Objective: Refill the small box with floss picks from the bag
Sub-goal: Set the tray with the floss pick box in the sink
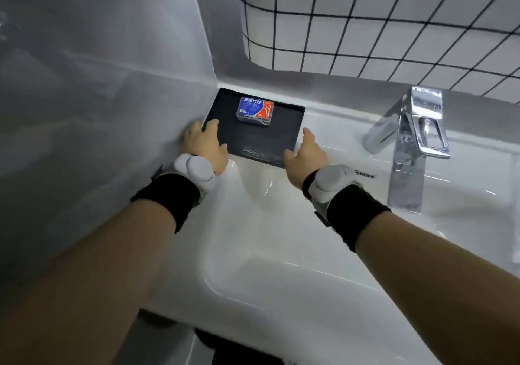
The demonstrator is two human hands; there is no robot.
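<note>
A person stands at a white bathroom sink (253,252), both forearms reaching forward, each wrist wrapped in a black band with a white device on it.

At about ten o'clock from the centre of the view, the left hand (205,145) grips the near left corner of a black tray (267,142). The thumb lies over the tray's rim and the fingers curl against its left edge, beside the grey wall (98,83).

The tray sits flat on the sink's back ledge at about twelve o'clock. Toward its far side rests the small box (255,112), a clear plastic case with a blue and red label. Its lid looks closed, and how many floss picks it holds cannot be told.

At about one o'clock, the right hand (305,155) holds the tray's near right corner, its thumb on the front rim and a finger pointing up along the right edge.

Farther right, at two o'clock, stands a chrome tap (408,145), below white wall tiles (394,26) with dark grout.

No bag of floss picks is in view. By my judgement the refill itself has barely begun: the box is unopened, nothing has been poured or moved into it, and the bag must yet be fetched.
</note>
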